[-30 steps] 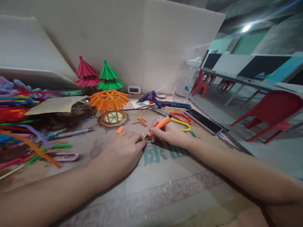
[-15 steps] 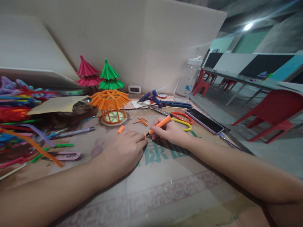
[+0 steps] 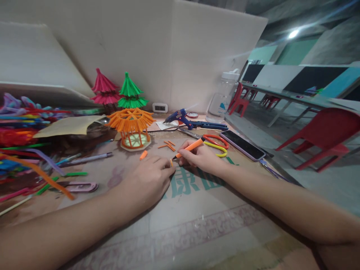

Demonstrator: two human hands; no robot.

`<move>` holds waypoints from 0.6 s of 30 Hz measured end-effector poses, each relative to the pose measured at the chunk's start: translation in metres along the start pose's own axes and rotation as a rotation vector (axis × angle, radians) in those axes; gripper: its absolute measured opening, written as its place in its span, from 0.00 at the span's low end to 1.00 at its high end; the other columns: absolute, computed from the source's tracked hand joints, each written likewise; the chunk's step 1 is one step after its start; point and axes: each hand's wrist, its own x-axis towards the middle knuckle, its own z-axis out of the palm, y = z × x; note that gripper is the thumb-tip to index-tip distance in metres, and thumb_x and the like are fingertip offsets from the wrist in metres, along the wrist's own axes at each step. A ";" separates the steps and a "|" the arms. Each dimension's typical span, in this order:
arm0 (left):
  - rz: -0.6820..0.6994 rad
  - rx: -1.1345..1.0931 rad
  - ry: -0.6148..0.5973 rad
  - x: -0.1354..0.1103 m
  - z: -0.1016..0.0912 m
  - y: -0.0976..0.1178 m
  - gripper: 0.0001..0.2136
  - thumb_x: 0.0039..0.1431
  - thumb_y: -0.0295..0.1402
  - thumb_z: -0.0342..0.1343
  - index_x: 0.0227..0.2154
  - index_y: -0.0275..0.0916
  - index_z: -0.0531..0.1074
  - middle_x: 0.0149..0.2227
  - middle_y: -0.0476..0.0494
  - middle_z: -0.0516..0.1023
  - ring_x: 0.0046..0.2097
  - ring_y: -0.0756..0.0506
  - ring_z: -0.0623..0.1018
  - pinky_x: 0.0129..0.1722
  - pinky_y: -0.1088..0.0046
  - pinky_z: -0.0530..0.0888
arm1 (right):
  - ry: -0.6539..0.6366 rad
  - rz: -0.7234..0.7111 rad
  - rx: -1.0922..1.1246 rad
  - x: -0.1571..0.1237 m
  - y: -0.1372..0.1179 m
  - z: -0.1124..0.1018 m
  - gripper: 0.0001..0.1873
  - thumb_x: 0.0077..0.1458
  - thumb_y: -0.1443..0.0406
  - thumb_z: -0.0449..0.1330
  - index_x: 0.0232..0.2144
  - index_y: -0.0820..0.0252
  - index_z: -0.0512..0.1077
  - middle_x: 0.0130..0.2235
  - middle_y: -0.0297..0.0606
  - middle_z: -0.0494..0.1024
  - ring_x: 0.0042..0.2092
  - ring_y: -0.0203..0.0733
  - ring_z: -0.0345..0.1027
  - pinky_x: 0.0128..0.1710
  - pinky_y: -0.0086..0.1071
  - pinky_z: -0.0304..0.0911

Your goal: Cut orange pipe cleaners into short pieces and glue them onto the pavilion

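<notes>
My left hand (image 3: 149,178) lies knuckles-up on the cardboard-covered table (image 3: 197,225), fingertips pinching a tiny orange straw piece (image 3: 171,162). My right hand (image 3: 201,157) grips an orange pen-like tool (image 3: 189,147), its tip pointing at that piece. More short orange straw bits (image 3: 168,144) and one thicker orange stub (image 3: 143,155) lie just beyond my hands. An orange straw pavilion (image 3: 131,126) stands behind them.
Red (image 3: 105,90) and green (image 3: 129,92) straw pagodas stand at the back. A blue glue gun (image 3: 182,117), red-yellow scissors (image 3: 215,142) and a phone (image 3: 242,144) lie to the right. Coloured straws (image 3: 19,131) pile at left; pink scissors (image 3: 80,186). Red chairs (image 3: 326,135) beyond the edge.
The pen tip has lifted slightly and shifted, while my left fingers stay on the small orange piece. The view has dipped a little.
</notes>
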 end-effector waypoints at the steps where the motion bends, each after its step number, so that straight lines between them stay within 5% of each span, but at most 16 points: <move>1: 0.002 0.004 -0.004 0.000 0.000 0.000 0.11 0.61 0.25 0.54 0.41 0.36 0.81 0.36 0.41 0.80 0.37 0.41 0.77 0.37 0.62 0.73 | 0.001 0.005 0.005 0.000 -0.001 0.000 0.08 0.62 0.60 0.59 0.33 0.58 0.68 0.25 0.31 0.77 0.25 0.33 0.68 0.26 0.27 0.62; 18: 0.014 0.015 -0.011 0.000 0.001 -0.001 0.12 0.63 0.25 0.51 0.41 0.36 0.80 0.39 0.39 0.82 0.40 0.40 0.78 0.41 0.61 0.74 | -0.026 0.024 0.007 -0.001 -0.004 -0.001 0.08 0.61 0.61 0.59 0.32 0.58 0.67 0.24 0.32 0.77 0.23 0.33 0.65 0.22 0.26 0.59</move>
